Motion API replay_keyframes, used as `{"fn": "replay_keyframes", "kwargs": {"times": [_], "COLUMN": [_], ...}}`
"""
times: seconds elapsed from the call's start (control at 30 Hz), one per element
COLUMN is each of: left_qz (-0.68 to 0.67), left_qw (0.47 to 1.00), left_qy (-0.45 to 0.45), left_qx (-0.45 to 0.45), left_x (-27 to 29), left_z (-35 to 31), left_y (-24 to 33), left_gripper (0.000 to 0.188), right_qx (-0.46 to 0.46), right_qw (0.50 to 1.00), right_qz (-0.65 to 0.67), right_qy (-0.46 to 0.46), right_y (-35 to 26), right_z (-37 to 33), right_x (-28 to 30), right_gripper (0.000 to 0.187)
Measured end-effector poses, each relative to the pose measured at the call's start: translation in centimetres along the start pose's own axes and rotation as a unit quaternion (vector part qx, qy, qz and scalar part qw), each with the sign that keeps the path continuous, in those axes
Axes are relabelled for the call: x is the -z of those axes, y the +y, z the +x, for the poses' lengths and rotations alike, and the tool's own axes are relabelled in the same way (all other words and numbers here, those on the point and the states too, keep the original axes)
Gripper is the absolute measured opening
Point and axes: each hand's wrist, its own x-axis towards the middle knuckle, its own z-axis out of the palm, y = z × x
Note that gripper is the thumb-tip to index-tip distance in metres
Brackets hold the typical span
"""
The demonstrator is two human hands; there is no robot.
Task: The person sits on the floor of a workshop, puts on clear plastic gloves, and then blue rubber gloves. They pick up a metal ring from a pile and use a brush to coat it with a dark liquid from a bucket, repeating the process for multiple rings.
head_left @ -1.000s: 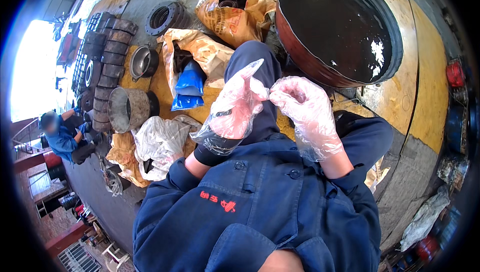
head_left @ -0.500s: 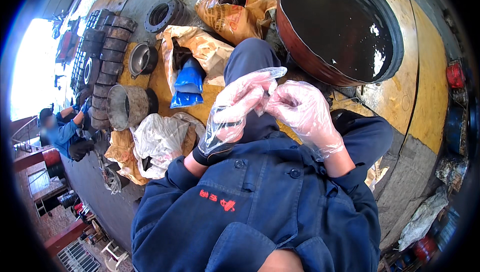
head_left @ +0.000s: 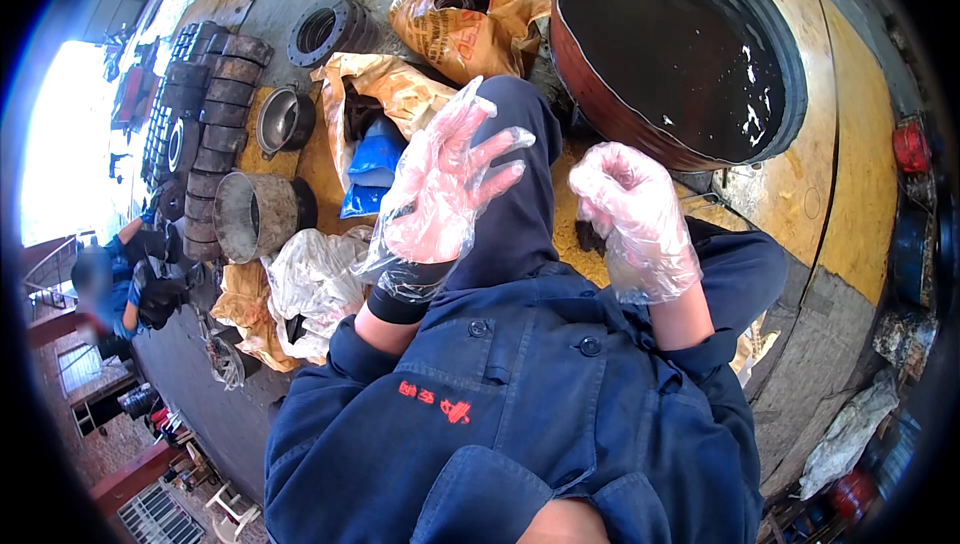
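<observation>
Both hands wear thin clear plastic gloves. My left hand [head_left: 440,184] is held up over my left thigh with fingers spread, holding nothing; a dark cuff [head_left: 410,284] circles its wrist. Apart from it, my right hand [head_left: 640,219] is curled into a loose fist above my right leg, and no object shows in it. Behind my left hand, a blue plastic bag [head_left: 375,164] sticks out of an open brown paper sack [head_left: 400,94]. Nearest my right hand is a large round red-brown tub [head_left: 625,119] of dark liquid.
Another paper sack [head_left: 455,34] holds dark rings. To the left stand a metal pot [head_left: 285,122], a metal cylinder [head_left: 245,219], flanged rings [head_left: 325,36] and stacked dark cylinders [head_left: 225,109]. A white plastic bag [head_left: 315,279] lies nearby. A person in blue [head_left: 125,279] sits far left.
My hands have parted: the left moved leftward and spread its fingers, while the right drew slightly right and stays curled. The person at far left has leaned and shifted their arms.
</observation>
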Motion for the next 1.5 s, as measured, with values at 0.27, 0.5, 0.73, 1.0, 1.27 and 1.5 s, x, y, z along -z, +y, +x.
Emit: {"fn": "replay_keyframes", "kwargs": {"times": [0.27,0.5,0.73,1.0,1.27,1.5], "left_qz": [0.067,0.176,0.189,0.127,0.072,-0.011], "left_qw": [0.996,0.983,0.982,0.99,0.996,0.998], "left_qy": [0.055,0.042,0.032,0.054,0.048,0.062], "left_qx": [0.023,0.026,0.009,0.014,-0.003,-0.009], "left_x": [-1.1,-3.1,-3.3,-3.7,-3.3,-2.9], "left_z": [-0.3,-0.1,-0.3,0.1,0.2,0.4], "left_y": [-0.3,-0.4,-0.7,-1.1,-1.2,-0.6], "left_gripper": [0.07,0.078,0.077,0.075,0.069,0.067], "right_qx": [0.014,0.097,0.276,0.216,0.242,0.072], "right_qw": [0.998,0.986,0.878,0.909,0.904,0.991], "right_qz": [-0.061,-0.136,-0.391,-0.356,-0.351,-0.028], "right_qy": [-0.002,-0.026,-0.01,0.025,0.015,0.112], "right_y": [1.2,2.0,0.6,1.8,2.7,2.2], "right_z": [0.5,0.7,0.4,0.4,0.7,0.8], "right_x": [-1.8,-1.7,-2.0,-1.8,-1.9,-1.6], "right_gripper": [0.015,0.011,0.007,0.013,0.012,0.013]}}
